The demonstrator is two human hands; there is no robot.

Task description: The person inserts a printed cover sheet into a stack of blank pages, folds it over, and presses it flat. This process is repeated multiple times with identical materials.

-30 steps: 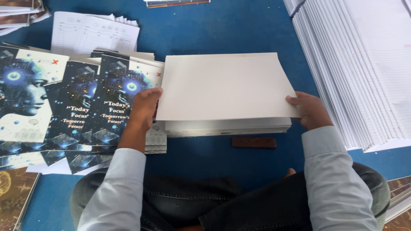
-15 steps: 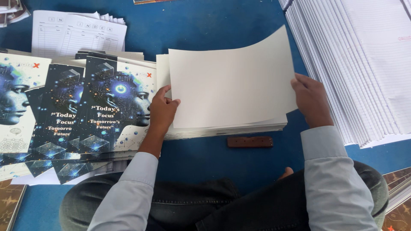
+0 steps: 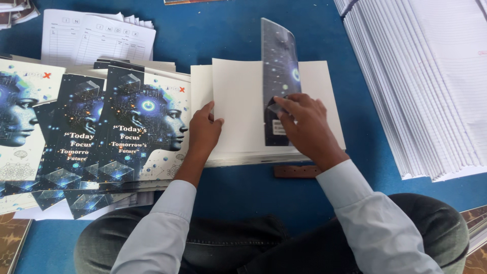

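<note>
A stack of cream card sheets lies on the blue surface in front of me. My right hand pinches the top sheet and has it turned up on edge, so its dark printed face with star-like dots shows. My left hand rests flat on the left part of the stack, fingers spread, holding nothing. To the left lie overlapping printed covers with a blue digital face on them.
A large fanned pile of ruled white paper fills the right side. Ruled index sheets lie at the far left. A small brown block sits just in front of the stack. My crossed legs in dark trousers are below.
My right hand has lifted the top sheet from its right edge and swung it up and leftward, so its printed side now shows. My left hand slid onto the stack.
</note>
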